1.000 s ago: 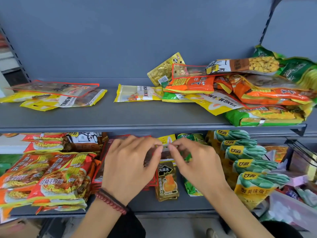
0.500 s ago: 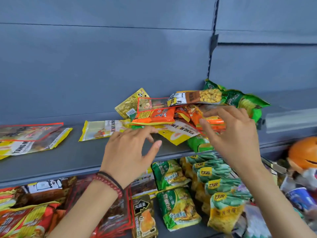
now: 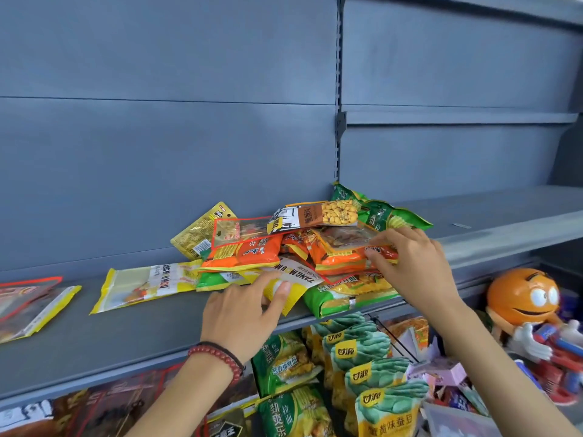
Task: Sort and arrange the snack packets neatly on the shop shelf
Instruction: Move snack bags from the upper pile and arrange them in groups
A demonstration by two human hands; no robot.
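Head view, the only one. A messy pile of glossy film snack packets point(image 3: 296, 250) sits right of centre on the flat grey metal shelf point(image 3: 126, 335), backed against the grey back panel point(image 3: 157, 152).

The left hand point(image 3: 239, 316), with a red bead bracelet point(image 3: 217, 354) at the wrist, lies on the yellow-and-white flat packet point(image 3: 293, 279) that sticks out of the pile's front. Its fingers are fairly straight and the thumb presses the yellow end, with no visible curl round it.

The right hand point(image 3: 416, 266) pinches the right end of a clear-fronted red-edged packet point(image 3: 344, 238) lying on the orange pillow packets point(image 3: 249, 253) — fingers above, thumb below. Whether an orange one is caught in the pinch too, cannot tell.

Handling, as a judgement: the packets look light, thin, crinkly and slippery on each other, so pulling one from mid-pile likely drags its neighbours. The puffed ones look soft, with contents that could crush. Take them by the sealed end seams, not by squeezing the middle. The green-and-yellow bag point(image 3: 340, 298) at the bottom reaches the shelf lip and could slide off.

Surface and room: the shelf looks smooth, painted, level and low in friction. A second yellow-and-white packet point(image 3: 142, 285) lies flat alone to the left of the pile, with more flat packets point(image 3: 28, 307) at far left. The lower shelf holds rows of green-topped bean bags point(image 3: 362, 351) — an orange round cartoon figure point(image 3: 520, 298) stands at the right.
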